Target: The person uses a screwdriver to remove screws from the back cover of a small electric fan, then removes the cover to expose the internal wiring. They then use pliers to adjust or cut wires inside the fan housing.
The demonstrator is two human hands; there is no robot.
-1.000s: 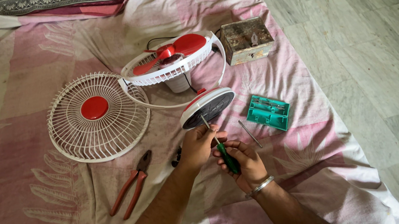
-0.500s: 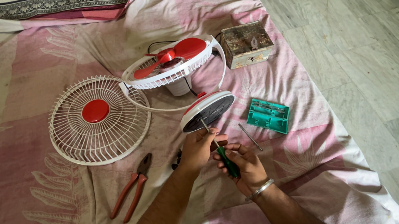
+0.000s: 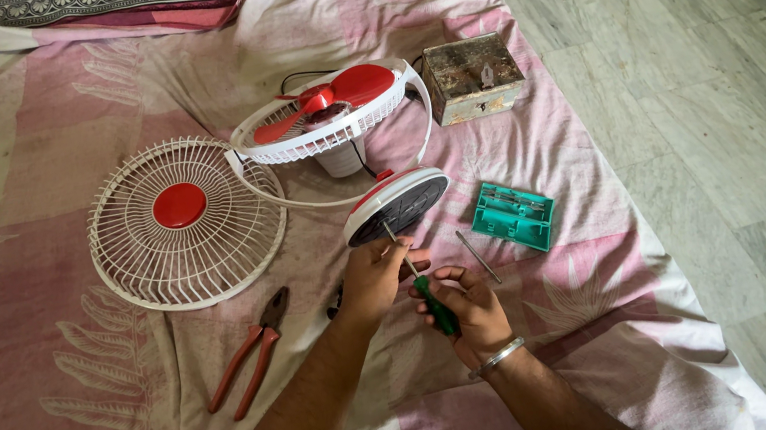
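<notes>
My right hand (image 3: 473, 311) grips the green handle of a screwdriver (image 3: 435, 304). Its metal shaft points up toward the round red and white fan base (image 3: 396, 203). My left hand (image 3: 374, 277) pinches that shaft just below the tip, close to the base's lower edge. The fan's rear guard with red blades (image 3: 327, 112) lies tilted behind the base. A detached white front grille with a red centre (image 3: 185, 220) lies flat to the left.
Red-handled pliers (image 3: 252, 352) lie left of my left arm. A loose metal bit (image 3: 477, 256) and a green bit case (image 3: 515, 215) lie to the right. A rusty metal box (image 3: 474, 76) sits at the back. Pink sheet (image 3: 56, 395) covers the floor; bare tiles (image 3: 726, 143) right.
Both hands stay on the screwdriver and barely shift. The view moved slightly down and then back up.
</notes>
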